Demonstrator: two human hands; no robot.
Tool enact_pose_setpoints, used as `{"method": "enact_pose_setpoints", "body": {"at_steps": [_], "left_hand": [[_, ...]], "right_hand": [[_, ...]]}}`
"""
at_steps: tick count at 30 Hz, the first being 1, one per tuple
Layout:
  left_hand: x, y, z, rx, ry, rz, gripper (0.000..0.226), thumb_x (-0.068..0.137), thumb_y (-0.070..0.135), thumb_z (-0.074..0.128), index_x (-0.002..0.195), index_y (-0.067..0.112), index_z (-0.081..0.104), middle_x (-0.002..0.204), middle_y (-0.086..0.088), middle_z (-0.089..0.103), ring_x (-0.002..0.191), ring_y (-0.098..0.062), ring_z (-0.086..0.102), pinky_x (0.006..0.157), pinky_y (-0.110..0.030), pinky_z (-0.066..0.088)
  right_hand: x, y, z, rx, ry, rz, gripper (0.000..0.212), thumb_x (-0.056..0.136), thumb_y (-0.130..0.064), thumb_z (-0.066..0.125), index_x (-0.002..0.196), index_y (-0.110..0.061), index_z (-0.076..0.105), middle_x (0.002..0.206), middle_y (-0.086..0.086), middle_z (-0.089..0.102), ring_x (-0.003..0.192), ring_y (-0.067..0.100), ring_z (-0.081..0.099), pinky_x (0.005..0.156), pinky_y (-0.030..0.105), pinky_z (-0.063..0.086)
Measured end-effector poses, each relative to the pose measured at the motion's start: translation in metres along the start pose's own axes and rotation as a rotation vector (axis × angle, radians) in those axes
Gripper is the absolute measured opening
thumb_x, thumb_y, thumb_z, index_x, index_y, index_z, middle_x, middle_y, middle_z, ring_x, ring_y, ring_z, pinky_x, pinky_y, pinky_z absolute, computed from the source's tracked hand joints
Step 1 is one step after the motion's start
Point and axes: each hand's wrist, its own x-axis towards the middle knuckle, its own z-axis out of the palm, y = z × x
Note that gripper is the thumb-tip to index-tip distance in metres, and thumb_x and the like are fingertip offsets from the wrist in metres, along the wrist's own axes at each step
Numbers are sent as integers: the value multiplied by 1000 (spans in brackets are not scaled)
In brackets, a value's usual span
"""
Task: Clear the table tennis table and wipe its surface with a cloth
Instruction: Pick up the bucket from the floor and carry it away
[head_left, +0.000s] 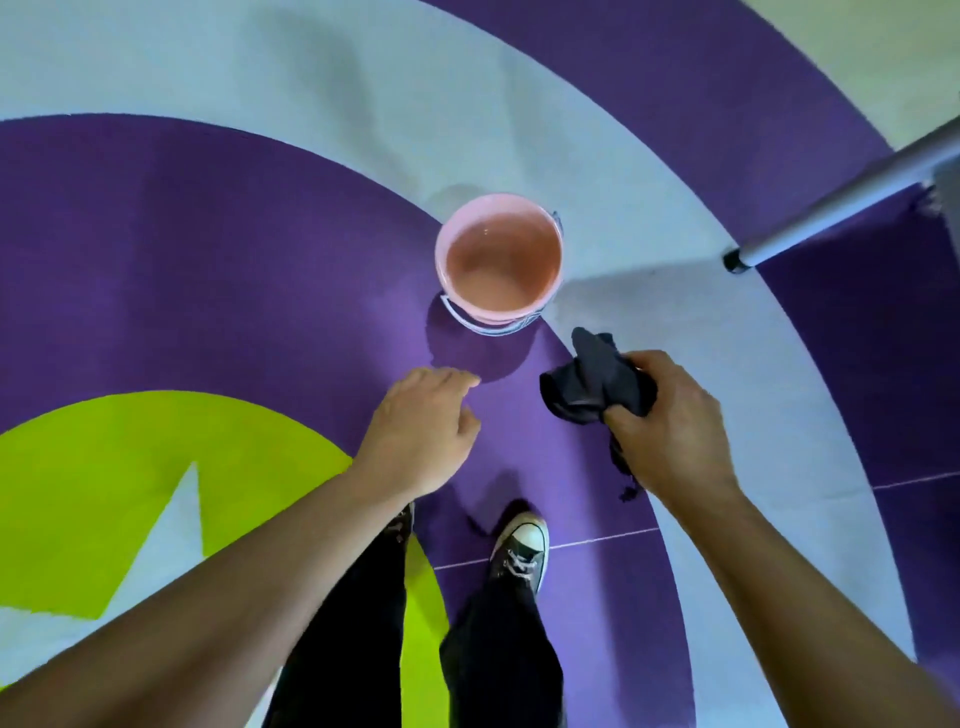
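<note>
— Where is the cloth (597, 382)?
— Bunched tight in my right hand (675, 431), above the floor (208, 234), near the pink bucket (498, 260).
— And the left hand (423, 431)?
— Empty, fingers loosely curled.

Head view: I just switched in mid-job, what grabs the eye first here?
The pink bucket stands out, sitting on the floor just ahead of the person, on bold purple, pale blue and lime shapes. The right hand is shut in a grip on a dark cloth beside the bucket, while the left hand hangs empty and loosely open. A grey metal leg slants in from the upper right.
</note>
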Motion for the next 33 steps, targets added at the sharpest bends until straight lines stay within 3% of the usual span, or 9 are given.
{"method": "enact_pose_setpoints", "body": {"at_steps": [7,12,17,21,27,31,33], "left_hand": [[105,-41,77,233,-75,139,53,93,23,50,144,9,46,143,-6,53,133,-27,45,105,-42,39],[161,-47,124,485,-177,150,65,98,36,44,152,2,27,160,-15,30,151,-30,23,123,-40,18],[195,-64,146,598,-183,71,69,97,42,47,149,0,31,153,-15,39,144,-32,31,124,-43,14],[201,-76,158,662,-221,76,75,99,45,43,155,1,20,162,-16,24,149,-33,22,126,-45,7],[195,-71,163,637,-210,129,82,94,46,53,155,2,20,157,-23,26,147,-39,23,126,-47,5],[178,-64,152,538,-152,164,76,91,36,58,153,9,24,150,-16,34,144,-36,29,124,-45,15],[172,-62,142,469,-74,186,69,86,30,61,147,12,35,142,-13,44,136,-34,39,119,-43,25]], "right_hand": [[70,45,68,99,105,107,38,84,-19,63,121,-27,61,104,3,70,98,31,64,97,54,48],[95,71,100,119,104,143,32,86,-22,63,116,-31,61,102,0,70,96,31,63,97,53,48],[118,84,115,118,105,147,32,86,-22,64,116,-33,61,99,-5,69,93,24,63,99,53,48],[138,85,116,129,117,147,34,85,-20,64,117,-34,61,100,-6,68,94,23,63,100,53,47],[150,75,113,134,125,150,36,85,-21,63,118,-35,60,101,-7,68,96,21,63,100,52,48],[150,65,106,145,119,185,36,84,-20,63,116,-34,61,101,-7,68,96,22,62,100,51,48],[150,60,100,137,116,195,36,84,-20,63,117,-33,61,102,-5,68,96,23,62,100,51,48]]}}
